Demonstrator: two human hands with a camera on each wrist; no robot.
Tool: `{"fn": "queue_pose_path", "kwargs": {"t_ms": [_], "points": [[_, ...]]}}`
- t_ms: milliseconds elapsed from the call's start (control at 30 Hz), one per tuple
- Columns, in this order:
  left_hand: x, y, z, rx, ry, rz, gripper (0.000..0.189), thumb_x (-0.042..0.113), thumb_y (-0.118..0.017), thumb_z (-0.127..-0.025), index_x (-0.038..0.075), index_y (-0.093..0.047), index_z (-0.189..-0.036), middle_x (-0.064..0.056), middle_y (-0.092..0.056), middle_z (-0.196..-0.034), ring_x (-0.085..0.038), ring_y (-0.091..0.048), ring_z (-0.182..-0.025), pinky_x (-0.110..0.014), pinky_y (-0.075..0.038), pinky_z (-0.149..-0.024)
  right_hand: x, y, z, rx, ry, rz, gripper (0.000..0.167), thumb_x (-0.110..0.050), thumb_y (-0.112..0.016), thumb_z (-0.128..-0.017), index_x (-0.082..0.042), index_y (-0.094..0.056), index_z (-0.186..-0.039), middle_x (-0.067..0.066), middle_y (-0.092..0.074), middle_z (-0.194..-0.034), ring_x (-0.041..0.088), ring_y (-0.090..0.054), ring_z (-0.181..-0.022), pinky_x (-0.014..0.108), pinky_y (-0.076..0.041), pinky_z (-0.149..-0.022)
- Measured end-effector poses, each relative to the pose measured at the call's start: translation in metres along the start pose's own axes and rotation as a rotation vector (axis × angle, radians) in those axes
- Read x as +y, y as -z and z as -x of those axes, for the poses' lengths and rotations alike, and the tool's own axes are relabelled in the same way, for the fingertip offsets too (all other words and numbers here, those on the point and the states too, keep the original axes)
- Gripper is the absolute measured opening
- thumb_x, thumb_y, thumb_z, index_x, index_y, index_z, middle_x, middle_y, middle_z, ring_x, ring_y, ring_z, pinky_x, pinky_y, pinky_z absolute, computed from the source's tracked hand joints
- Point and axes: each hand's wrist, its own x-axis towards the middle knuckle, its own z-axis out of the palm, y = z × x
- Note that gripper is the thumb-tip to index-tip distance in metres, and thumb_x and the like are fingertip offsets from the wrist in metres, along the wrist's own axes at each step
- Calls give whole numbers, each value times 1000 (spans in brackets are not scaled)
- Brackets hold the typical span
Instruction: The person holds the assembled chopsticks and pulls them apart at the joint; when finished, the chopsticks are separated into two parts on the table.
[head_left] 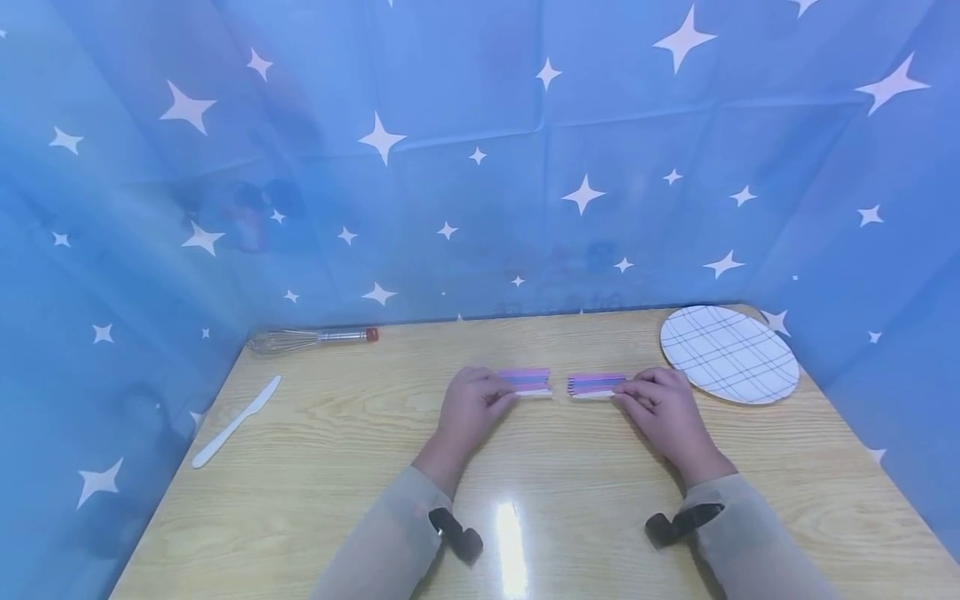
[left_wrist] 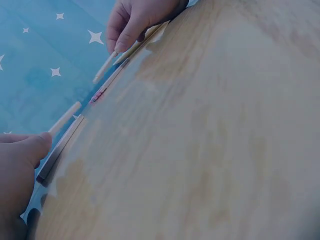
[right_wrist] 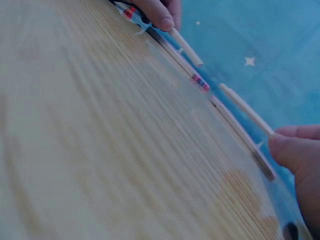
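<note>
My left hand (head_left: 468, 404) pinches the outer end of a short white stick (left_wrist: 65, 117) between thumb and fingers. Behind that stick lies a flat row of short pink, blue and purple sticks (head_left: 525, 379). To the right, across a narrow gap, is a matching row of coloured sticks (head_left: 597, 382) with small dark tips at its left end, like pencils. My right hand (head_left: 663, 408) pinches a second short white stick (right_wrist: 245, 107) along that row's front edge. In both wrist views the white sticks tilt slightly above the rows, their free ends pointing towards each other.
A whisk (head_left: 315, 337) with a red handle end lies at the back left of the wooden table (head_left: 360, 433). Nearer is a white knife (head_left: 236, 422). A white checked oval plate (head_left: 729, 354) sits at the back right. A blue starred cloth (head_left: 480, 192) hangs behind.
</note>
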Motion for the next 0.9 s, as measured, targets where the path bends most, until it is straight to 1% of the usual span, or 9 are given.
{"fn": "queue_pose_path", "kwargs": {"t_ms": [100,200,400,500,567,700,767,900], "points": [[0,-1,-1,-6,-7,-25,11,27,-87,-92,20,-85,-99,7,-75,-95,-14,-62,-95,-34,-52,-90,2,1,0,-10,21,2,17,1,-88,-84,-10,-84,-96,13,-67,-100,35,-52,-102,49,-34,-89],[0,-1,-2,2,-23,-38,11,27,-88,-91,19,-85,-98,7,-75,-94,-14,-62,-95,-34,-53,-90,3,0,-1,-4,47,-2,18,2,-88,-83,-10,-84,-96,13,-67,-100,35,-52,-100,49,-33,-89],[0,-2,-1,-15,-2,-48,10,25,-88,-91,19,-84,-98,7,-74,-95,-14,-60,-95,-33,-51,-90,5,-5,-3,31,88,0,20,5,-90,-79,-7,-83,-94,15,-67,-97,35,-56,-95,53,-34,-92],[-2,-2,-1,-2,2,-47,10,23,-88,-89,19,-84,-97,7,-73,-95,-14,-59,-94,-34,-51,-90,4,-6,-4,38,93,3,20,4,-90,-79,-7,-83,-94,16,-68,-97,36,-57,-94,55,-34,-93],[-2,-3,-1,11,6,-42,10,22,-89,-88,18,-84,-95,7,-73,-94,-14,-59,-92,-33,-50,-88,3,-6,-4,38,87,3,20,4,-89,-79,-8,-83,-94,16,-68,-97,36,-58,-94,56,-34,-95],[-2,-2,-1,20,38,-23,12,22,-91,-85,18,-83,-93,7,-71,-92,-13,-57,-89,-33,-50,-86,1,-6,-5,33,50,3,19,3,-88,-80,-8,-83,-94,16,-68,-99,36,-56,-97,54,-34,-93],[-1,-2,-1,19,55,-10,12,22,-91,-84,18,-82,-91,8,-70,-91,-13,-56,-88,-33,-49,-85,0,-6,-5,33,23,8,19,3,-88,-80,-9,-82,-94,16,-67,-100,37,-55,-99,53,-34,-92],[0,-2,0,18,69,0,14,23,-92,-83,17,-81,-88,8,-69,-90,-13,-56,-88,-33,-49,-85,-2,-7,-3,29,-41,20,17,-1,-88,-81,-6,-81,-96,18,-65,-103,39,-54,-100,54,-33,-92]]}}
